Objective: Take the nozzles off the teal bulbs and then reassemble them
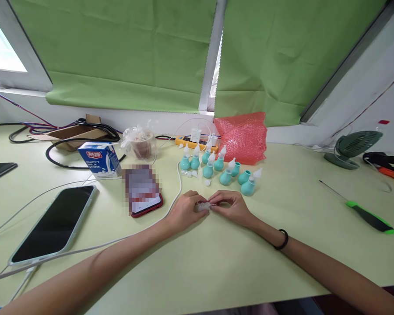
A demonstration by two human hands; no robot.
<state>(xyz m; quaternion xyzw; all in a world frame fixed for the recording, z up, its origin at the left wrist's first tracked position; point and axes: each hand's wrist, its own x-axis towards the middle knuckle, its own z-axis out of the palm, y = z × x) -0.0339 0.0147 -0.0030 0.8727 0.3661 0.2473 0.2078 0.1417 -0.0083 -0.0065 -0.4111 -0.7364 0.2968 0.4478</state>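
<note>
Close together near the middle of the table, both of my hands hold one small clear plastic tube-like piece [202, 206]. My left hand [187, 211] is closed round its left end, and my right hand [230, 206] pinches its right end; the fingertips partly cover it. Just beyond stand several teal squeeze bulbs [226, 177], most with translucent pointed tips fitted. Two bulbs at the right of the group, such as this open-necked bulb [244, 176], have no tip. A clear loose tube [186, 173] and a small white cap [207, 183] lie in front of the bulbs.
A red-cased phone [147, 205], a milk carton [100, 161] and a larger phone [55, 225] are at left, with a white cable [164, 214] across my left forearm. Pink bubble wrap [243, 138] and a power strip [184, 141] lie behind; a screwdriver [369, 216] and green fan [356, 146] at right.
</note>
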